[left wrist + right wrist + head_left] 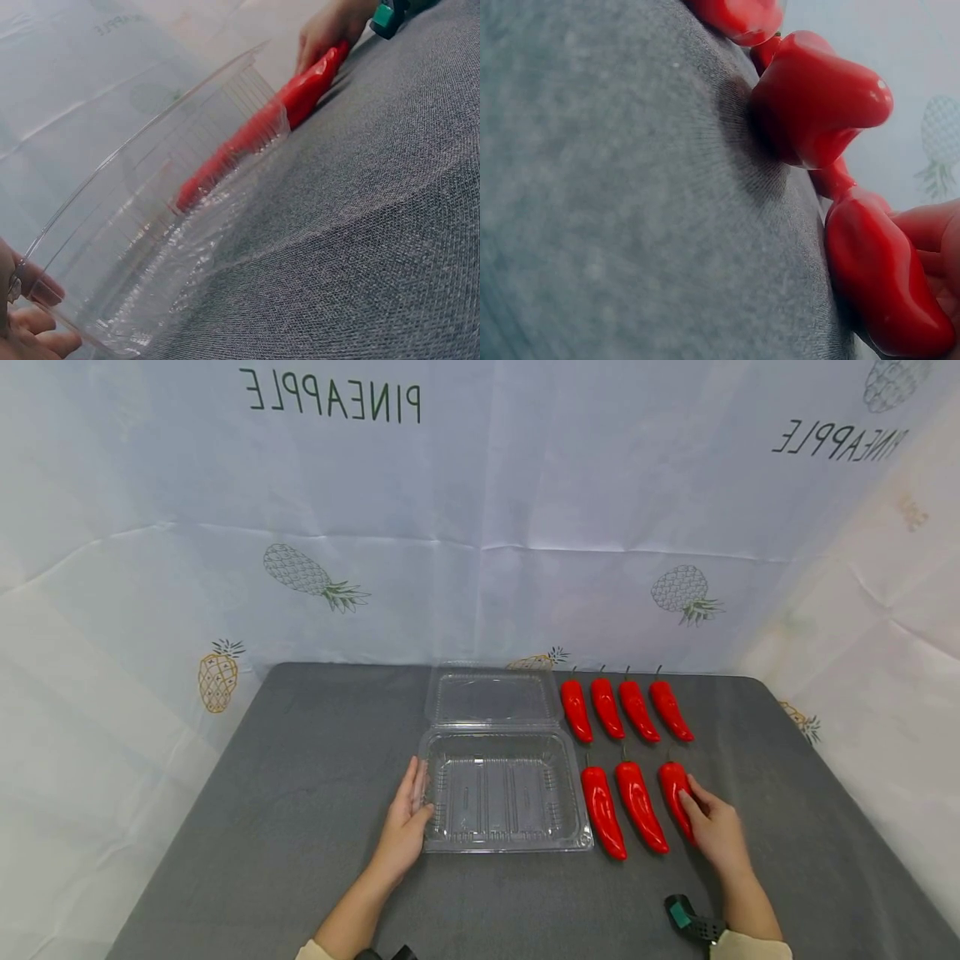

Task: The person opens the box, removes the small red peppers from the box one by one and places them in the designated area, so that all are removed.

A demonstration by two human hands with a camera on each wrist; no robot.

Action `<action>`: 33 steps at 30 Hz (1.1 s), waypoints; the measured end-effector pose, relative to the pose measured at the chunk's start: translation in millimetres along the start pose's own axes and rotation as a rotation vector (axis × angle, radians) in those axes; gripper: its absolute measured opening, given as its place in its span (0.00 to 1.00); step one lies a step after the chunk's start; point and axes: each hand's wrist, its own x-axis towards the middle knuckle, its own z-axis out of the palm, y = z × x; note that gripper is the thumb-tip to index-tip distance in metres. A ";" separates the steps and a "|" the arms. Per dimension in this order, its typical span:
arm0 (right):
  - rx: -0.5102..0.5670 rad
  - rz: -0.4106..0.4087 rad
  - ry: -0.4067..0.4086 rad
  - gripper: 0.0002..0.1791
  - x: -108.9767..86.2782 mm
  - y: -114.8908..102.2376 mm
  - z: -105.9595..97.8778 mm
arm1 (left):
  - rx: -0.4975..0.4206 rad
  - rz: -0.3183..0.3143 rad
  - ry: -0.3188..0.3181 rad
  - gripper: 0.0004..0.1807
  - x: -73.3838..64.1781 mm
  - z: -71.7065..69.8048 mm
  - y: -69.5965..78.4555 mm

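A clear plastic clamshell container (pixel 495 843) lies with its lid folded back on the grey table. My left hand (pixel 405 827) grips its left edge, thumb on the near side of the rim; in the left wrist view the fingers (pixel 45 341) show at the container wall (pixel 112 161). At the right end of the front row, a red chili pepper (pixel 673 781) lies on the table, its side pinched by my right hand (pixel 718 831). The right wrist view shows the held pepper (pixel 881 281) with fingers (pixel 926 225) against it.
Two more red peppers (pixel 602 810) lie in the front row, between container and right hand. Several others (pixel 637 710) form a back row beside the lid (pixel 495 697). Behind the table (pixel 300 793) hangs a white cloth (pixel 450 485) with pineapple prints.
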 end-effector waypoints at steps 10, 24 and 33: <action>-0.014 -0.043 -0.048 0.32 2.6 -1.2 -0.2 | 0.013 -0.002 -0.002 0.39 0.4 -0.1 -0.8; 0.014 -0.034 -0.112 0.35 3.3 -6.6 -9.4 | -0.003 -0.005 0.001 0.39 2.4 0.6 -1.5; 0.008 -0.124 -0.078 0.43 -0.4 -19.0 -32.7 | -0.014 -0.090 0.015 0.39 0.9 -8.1 11.1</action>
